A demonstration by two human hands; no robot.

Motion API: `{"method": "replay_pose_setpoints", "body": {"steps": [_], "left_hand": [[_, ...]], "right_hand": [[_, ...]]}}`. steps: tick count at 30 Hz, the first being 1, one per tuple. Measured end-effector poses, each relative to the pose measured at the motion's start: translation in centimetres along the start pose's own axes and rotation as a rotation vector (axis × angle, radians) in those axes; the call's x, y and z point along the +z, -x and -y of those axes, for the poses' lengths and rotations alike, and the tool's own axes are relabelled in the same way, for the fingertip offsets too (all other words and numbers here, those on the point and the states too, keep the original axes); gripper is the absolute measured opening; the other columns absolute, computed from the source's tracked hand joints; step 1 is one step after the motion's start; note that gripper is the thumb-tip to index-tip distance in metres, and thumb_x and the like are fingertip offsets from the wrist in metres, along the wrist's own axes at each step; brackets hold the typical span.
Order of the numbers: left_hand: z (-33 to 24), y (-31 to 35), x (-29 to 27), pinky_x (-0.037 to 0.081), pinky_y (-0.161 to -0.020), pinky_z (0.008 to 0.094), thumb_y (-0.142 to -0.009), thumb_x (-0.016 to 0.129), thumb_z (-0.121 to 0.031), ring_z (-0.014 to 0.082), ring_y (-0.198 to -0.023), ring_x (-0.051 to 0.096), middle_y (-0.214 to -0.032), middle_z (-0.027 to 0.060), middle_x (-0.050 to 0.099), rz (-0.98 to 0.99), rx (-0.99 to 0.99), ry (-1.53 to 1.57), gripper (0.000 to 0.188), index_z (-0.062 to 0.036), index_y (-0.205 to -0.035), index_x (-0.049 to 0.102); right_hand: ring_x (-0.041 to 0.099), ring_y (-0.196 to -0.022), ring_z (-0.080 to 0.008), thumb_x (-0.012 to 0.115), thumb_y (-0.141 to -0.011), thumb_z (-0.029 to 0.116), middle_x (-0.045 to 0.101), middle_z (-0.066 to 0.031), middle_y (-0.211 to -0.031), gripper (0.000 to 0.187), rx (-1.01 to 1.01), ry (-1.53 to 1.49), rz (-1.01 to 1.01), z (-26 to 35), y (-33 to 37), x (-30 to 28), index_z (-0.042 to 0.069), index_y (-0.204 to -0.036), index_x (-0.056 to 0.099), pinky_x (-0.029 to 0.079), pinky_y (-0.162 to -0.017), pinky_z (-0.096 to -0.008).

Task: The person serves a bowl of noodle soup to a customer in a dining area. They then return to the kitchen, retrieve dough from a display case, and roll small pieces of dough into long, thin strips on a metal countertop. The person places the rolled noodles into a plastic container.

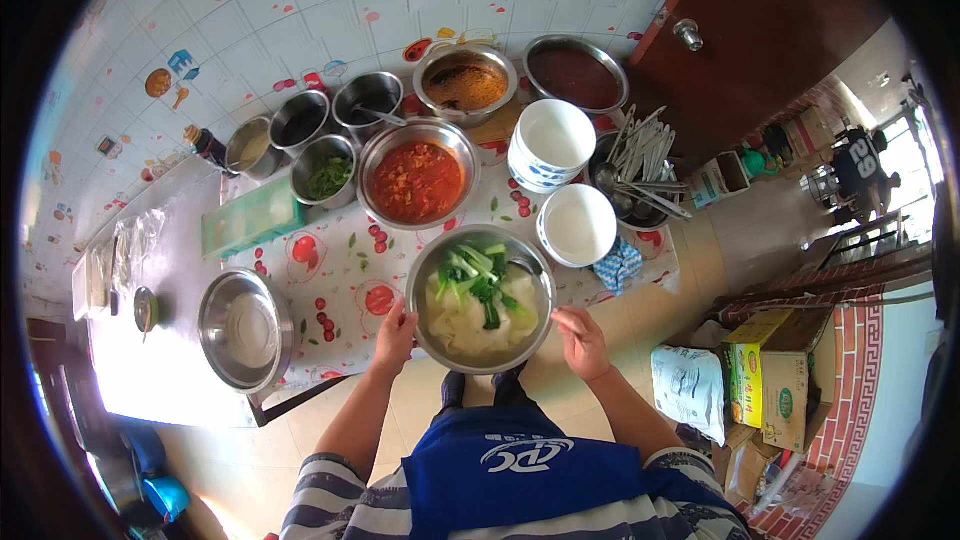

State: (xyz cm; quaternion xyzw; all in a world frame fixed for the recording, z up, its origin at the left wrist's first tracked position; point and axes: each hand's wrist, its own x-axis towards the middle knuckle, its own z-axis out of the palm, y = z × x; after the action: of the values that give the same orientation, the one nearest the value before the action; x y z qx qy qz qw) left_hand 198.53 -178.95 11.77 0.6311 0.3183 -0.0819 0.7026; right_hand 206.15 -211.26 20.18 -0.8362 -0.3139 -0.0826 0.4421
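Basin (212,342): steel, round, at the left end of the flowered tablecloth (345,270); well apart from both hands.

Green box (252,222): long, translucent, behind the basin.

Herb pot (301,183): steel, chopped green leaves inside; beside the green box.

Left hand (397,338): closed on the bowl's left rim, thumb at the edge; fingers underneath hidden.

Stew pan (473,180): steel, red contents; just behind the bowl.

Bowl (486,368): steel, wide, round, roughly level, between the two hands at the table's near edge, partly over the floor. Contents: green leaves (487,270) on top, pale soft-looking pieces (470,325) below, apparently in broth. Handling, by judgement: stiff wall, not fragile; fairly heavy when this full; contents soft, loose and likely to slop if tilted. Smooth steel probably turns slippery when wet, and may be hot. Best hold: opposite sides of the rim, thumbs over the edge, fingers supporting the wall below, kept level.

White bowls (533,168): stacked, blue-patterned outside; behind and right of the bowl.

Single white bowl (578,228): just beside the bowl's right rim.

Right hand (584,343): fingers curled at the bowl's right rim; whether it grips or merely steadies, cannot tell.

Blue cloth (618,268): crumpled, checked, near the table's right end.
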Motion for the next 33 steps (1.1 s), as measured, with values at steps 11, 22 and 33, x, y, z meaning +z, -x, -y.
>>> {"method": "replay_pose_setpoints", "body": {"steps": [11,22,33], "left_hand": [[0.0,-1.1,-2.0,0.056,-0.070,0.0342,-0.097,0.047,-0.013,0.0134,-0.093,0.058,-0.105,0.0031,0.057,0.232,0.048,0.009,0.049,-0.0156,-0.143,0.031],[-3.5,2.4,-2.5,0.054,-0.066,0.0297,-0.096,0.045,-0.008,0.0116,-0.089,0.056,-0.104,0.0029,0.057,0.269,0.169,-0.004,0.048,-0.0153,-0.143,0.034],[-14.8,8.5,6.2,0.054,-0.063,0.0278,-0.095,0.045,-0.007,0.0104,-0.081,0.056,-0.096,0.0030,0.058,0.396,0.056,-0.162,0.044,-0.0133,-0.138,0.042]], "right_hand": [[0.058,-0.069,-0.0140,0.037,-0.100,0.036,0.060,-0.0051,-0.081,0.039,0.969,-0.469,-0.286,-6.6,0.8,6.2,0.003,-0.099,0.058,0.049,-0.062,-0.0284],[0.057,-0.087,-0.0186,0.043,-0.099,0.038,0.057,-0.0080,-0.099,0.037,0.964,-0.698,-0.429,-4.2,3.1,4.9,0.003,-0.103,0.054,0.050,-0.078,-0.0320],[0.062,-0.082,-0.0174,0.042,-0.100,0.037,0.061,-0.0102,-0.097,0.034,0.952,-0.803,-0.605,0.8,7.4,-6.4,0.005,-0.101,0.053,0.053,-0.077,-0.0315]]}}
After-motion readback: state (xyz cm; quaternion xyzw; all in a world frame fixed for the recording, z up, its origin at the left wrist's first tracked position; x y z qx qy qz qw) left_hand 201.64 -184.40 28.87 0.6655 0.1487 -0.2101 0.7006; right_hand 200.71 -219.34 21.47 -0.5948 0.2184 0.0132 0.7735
